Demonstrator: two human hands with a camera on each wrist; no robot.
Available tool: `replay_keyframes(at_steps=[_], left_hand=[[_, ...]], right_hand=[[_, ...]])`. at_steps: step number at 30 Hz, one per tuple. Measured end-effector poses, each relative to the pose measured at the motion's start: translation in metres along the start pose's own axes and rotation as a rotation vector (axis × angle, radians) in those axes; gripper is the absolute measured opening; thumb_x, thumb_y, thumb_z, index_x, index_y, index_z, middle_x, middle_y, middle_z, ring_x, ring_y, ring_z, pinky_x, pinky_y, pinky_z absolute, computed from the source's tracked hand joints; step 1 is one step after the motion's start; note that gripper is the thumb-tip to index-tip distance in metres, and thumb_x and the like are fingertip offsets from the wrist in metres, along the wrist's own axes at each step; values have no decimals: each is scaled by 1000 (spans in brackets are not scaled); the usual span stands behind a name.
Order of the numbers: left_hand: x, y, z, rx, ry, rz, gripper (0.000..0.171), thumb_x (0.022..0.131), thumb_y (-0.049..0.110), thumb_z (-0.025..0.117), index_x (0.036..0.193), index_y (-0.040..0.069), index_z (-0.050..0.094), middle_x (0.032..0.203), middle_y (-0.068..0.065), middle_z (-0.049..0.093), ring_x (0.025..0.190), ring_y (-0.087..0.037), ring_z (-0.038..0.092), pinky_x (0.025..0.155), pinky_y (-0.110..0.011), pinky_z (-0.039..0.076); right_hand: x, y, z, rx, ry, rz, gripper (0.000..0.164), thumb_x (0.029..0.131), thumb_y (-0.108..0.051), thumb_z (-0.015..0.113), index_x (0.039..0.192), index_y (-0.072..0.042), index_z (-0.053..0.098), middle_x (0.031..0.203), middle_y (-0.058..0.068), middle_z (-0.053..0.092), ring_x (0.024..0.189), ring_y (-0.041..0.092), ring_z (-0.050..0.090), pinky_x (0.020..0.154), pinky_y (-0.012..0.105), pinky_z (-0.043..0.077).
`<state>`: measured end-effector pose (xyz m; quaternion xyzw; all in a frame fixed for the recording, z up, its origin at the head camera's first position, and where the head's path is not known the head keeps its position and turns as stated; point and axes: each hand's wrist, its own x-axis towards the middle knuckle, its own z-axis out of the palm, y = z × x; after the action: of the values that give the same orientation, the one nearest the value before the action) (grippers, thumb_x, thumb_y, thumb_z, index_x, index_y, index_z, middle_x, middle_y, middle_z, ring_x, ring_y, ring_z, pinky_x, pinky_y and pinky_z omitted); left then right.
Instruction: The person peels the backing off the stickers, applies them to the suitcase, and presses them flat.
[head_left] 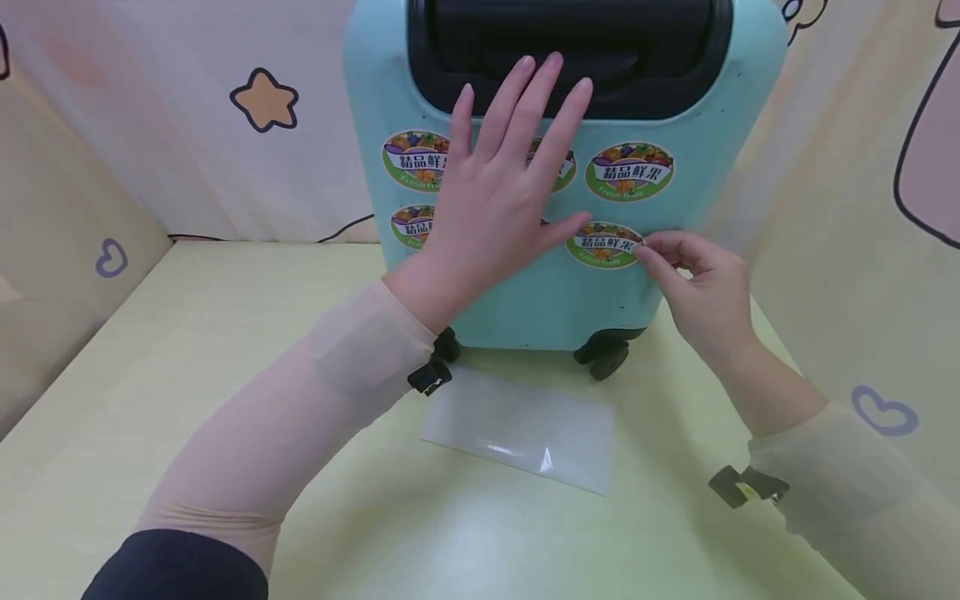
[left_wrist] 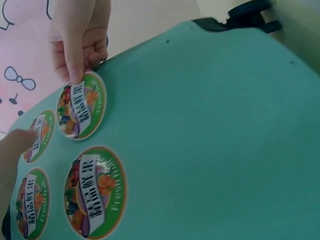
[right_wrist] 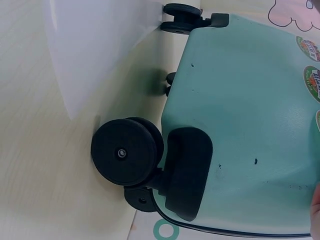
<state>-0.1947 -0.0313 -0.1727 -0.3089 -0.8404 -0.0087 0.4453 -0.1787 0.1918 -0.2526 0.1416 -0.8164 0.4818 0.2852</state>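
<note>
A light-blue suitcase (head_left: 525, 312) stands upright with its black panel at the top and oval fruit stickers across its front. My left hand (head_left: 491, 196) rests on that front with fingers spread, covering part of the middle stickers. With thumb and forefinger, my right hand (head_left: 708, 287) pinches the right edge of the lower-right sticker (head_left: 602, 247), which lies against the shell. The left wrist view shows this sticker (left_wrist: 82, 112) under the right fingertips, and my left thumb (left_wrist: 14, 145) overlaps a neighbouring one. Above it sits the upper-right sticker (head_left: 630, 172).
A glossy white sheet (head_left: 525, 425) lies on the pale table (head_left: 360, 500) in front of the suitcase. Black wheels (right_wrist: 125, 152) support the case at its bottom corners. Behind it hangs a patterned cloth backdrop (head_left: 300, 183), with similar panels at both sides.
</note>
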Motion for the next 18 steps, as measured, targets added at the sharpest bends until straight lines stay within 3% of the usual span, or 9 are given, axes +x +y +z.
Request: replay_keyframes(at_steps=[7, 18], left_hand=[[4, 0, 3, 88, -66, -17, 104, 73, 74, 53, 146, 5, 25, 145, -15, 32, 134, -29, 21, 109, -50, -3], [3, 3, 12, 126, -87, -23, 109, 70, 72, 58, 148, 6, 19, 147, -16, 24, 135, -30, 15, 108, -52, -5]], right_hand=[[0, 1, 2, -23, 6, -8, 15, 84, -8, 69, 92, 5, 69, 72, -23, 57, 67, 3, 51, 60, 14, 40], [-2, -2, 2, -25, 7, 25, 18, 86, -11, 68, 93, 5, 69, 74, -21, 58, 69, 5, 52, 62, 15, 41]])
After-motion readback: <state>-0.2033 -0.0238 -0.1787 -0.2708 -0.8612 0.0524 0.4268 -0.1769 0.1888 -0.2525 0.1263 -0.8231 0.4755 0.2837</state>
